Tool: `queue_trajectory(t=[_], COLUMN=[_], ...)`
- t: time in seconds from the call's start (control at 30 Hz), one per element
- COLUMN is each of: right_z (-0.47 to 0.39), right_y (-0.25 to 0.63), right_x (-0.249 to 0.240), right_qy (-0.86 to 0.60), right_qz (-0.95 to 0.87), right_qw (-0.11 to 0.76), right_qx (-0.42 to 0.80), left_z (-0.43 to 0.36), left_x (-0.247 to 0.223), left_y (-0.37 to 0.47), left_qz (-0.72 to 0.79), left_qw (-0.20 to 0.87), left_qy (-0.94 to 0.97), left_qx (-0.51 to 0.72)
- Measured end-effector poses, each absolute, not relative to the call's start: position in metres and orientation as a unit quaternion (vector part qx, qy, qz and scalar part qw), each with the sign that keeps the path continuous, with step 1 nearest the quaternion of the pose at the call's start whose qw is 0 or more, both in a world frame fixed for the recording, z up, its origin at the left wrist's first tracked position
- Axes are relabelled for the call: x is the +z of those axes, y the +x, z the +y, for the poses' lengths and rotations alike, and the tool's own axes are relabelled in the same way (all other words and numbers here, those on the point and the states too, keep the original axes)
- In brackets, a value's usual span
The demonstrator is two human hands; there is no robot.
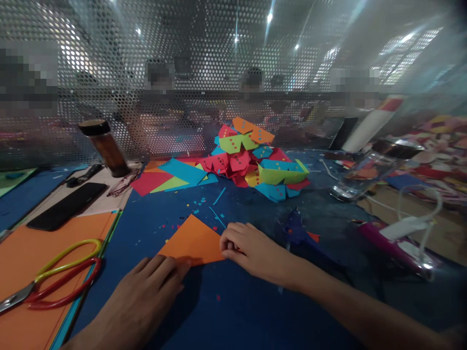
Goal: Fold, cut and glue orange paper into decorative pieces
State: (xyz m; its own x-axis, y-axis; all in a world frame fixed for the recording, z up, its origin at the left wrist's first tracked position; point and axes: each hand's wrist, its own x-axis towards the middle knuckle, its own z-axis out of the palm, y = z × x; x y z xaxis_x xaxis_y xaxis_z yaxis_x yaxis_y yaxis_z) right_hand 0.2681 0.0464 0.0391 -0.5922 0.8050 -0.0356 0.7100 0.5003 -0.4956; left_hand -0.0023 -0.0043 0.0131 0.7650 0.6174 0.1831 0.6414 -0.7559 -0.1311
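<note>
An orange sheet of paper [195, 240], triangular in outline with its peak pointing away from me, lies on the blue tabletop [251, 306]. My left hand [146, 287] rests at its near left corner, fingers stretched out and pressing on the edge. At the right corner, my right hand [244, 248] has its fingers curled in and pinches the paper. Small blue and red paper scraps [199, 206] are scattered just beyond the peak. Farther back stands a pile of folded, hole-punched coloured paper pieces [237, 163].
Scissors [65, 277] lie on an orange paper stack [22, 257] at left, near a black phone [67, 206] and a brown bottle [107, 148]. To the right are a dark blue tool [297, 228], a clear bottle [365, 172] and a purple device [397, 248]. A perforated metal screen [204, 63] closes the back.
</note>
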Motion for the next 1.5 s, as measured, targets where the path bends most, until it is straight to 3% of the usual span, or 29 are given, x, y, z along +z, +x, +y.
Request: queue_trajectory(t=[0.53, 1.07, 1.5], right_z=[0.053, 0.038, 0.034], right_y=[0.284, 0.241, 0.237], right_x=[0.044, 0.019, 0.021], right_qy=[-0.405, -0.433, -0.441], right_qz=[-0.865, -0.859, -0.863], right_qw=[0.096, 0.186, 0.176], right_qx=[0.280, 0.200, 0.171], left_z=[-0.004, -0.003, -0.004], left_x=[0.014, 0.013, 0.010], left_y=[0.005, 0.011, 0.010], left_qz=[-0.361, -0.404, -0.393], left_qw=[0.081, 0.034, 0.049], left_qy=[-0.928, -0.914, -0.918], left_qx=[-0.048, 0.023, -0.012])
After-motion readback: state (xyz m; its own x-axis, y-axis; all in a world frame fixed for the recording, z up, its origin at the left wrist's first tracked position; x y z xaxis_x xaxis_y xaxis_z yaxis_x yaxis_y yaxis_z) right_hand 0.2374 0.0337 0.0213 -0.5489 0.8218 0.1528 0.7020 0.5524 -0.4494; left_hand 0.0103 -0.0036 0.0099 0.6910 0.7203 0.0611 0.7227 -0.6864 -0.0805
